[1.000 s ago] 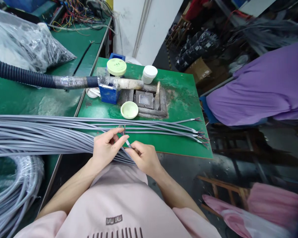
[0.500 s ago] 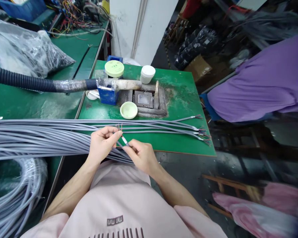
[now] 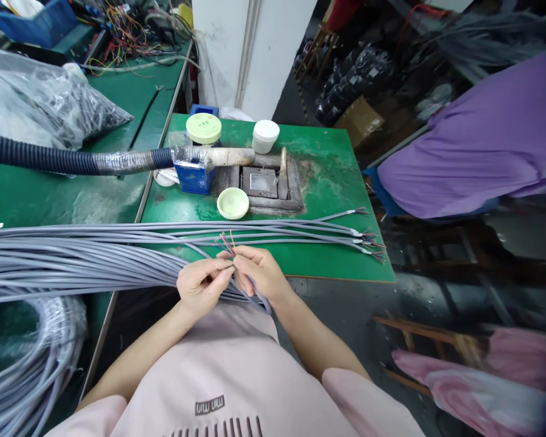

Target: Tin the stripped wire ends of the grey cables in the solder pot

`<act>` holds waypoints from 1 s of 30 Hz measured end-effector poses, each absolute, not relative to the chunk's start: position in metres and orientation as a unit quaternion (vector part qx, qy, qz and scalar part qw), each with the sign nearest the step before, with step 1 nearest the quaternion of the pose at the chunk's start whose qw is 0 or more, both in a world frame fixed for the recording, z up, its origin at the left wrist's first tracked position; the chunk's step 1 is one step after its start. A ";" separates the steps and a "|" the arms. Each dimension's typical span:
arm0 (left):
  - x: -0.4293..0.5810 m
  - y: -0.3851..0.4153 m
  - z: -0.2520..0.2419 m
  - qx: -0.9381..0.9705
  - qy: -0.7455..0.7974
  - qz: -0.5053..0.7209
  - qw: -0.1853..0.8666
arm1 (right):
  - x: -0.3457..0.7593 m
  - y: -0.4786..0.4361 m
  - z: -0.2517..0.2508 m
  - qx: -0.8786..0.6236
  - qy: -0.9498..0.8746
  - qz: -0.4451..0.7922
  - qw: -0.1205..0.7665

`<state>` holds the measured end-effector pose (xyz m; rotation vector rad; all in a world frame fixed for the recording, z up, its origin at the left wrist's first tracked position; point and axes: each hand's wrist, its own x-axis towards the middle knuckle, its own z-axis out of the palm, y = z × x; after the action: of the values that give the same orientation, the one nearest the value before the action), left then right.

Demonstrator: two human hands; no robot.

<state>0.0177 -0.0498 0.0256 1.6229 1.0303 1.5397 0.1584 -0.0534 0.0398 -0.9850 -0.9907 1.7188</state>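
My right hand (image 3: pixel 260 273) is closed around the end of a grey cable (image 3: pixel 260 297), which loops down below the fingers. Thin coloured wires (image 3: pixel 227 244) fan up from that end, just above my fingertips. My left hand (image 3: pixel 204 284) pinches at the base of these wires, its thumb and forefinger meeting the right fingertips; the exact strand between them is hidden. Behind my hands, several other grey cables (image 3: pixel 300 226) lie across the green table, with bared coloured wire ends (image 3: pixel 373 246) at the right.
A thick bundle of grey cables (image 3: pixel 82 261) runs leftward above a coil (image 3: pixel 59 340). Beyond my hands are a small pale dish (image 3: pixel 233 204), a soot-stained pot (image 3: pixel 260 182), a white tub (image 3: pixel 266 137) and a ribbed hose (image 3: pixel 73 162). A person in purple (image 3: pixel 477 139) is at the right.
My right hand has moved up the cable to the base of its wires, covering the white sleeve. Both hands have come together, the left shifting right and slightly down.
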 end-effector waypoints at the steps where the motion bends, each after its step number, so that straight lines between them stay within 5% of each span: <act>1: 0.020 -0.050 0.027 0.612 0.389 0.587 0.358 | 0.158 -0.052 0.040 -0.403 -0.401 0.683 0.458; 8: 0.037 -0.041 0.034 0.382 0.377 0.575 0.618 | 0.157 -0.051 0.049 -0.467 -0.399 0.549 0.567; 14: 0.045 -0.031 0.033 0.336 0.392 0.550 0.656 | 0.168 -0.046 0.053 -0.551 -0.553 0.334 0.528; 20: 0.056 -0.019 0.027 0.288 0.378 0.540 0.695 | 0.176 -0.024 0.055 -0.556 -0.541 0.378 0.505; 26: 0.050 -0.011 0.023 0.392 0.389 0.490 0.674 | 0.190 0.023 0.067 -0.586 -0.565 0.417 0.405; 30: 0.033 -0.015 0.013 0.591 0.406 0.505 0.479 | 0.200 0.061 0.069 -0.610 -0.602 0.414 0.307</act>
<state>0.0326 -0.0146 0.0132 1.4429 0.9920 1.2333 0.2000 0.0609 0.0689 -1.6131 -1.5919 1.0961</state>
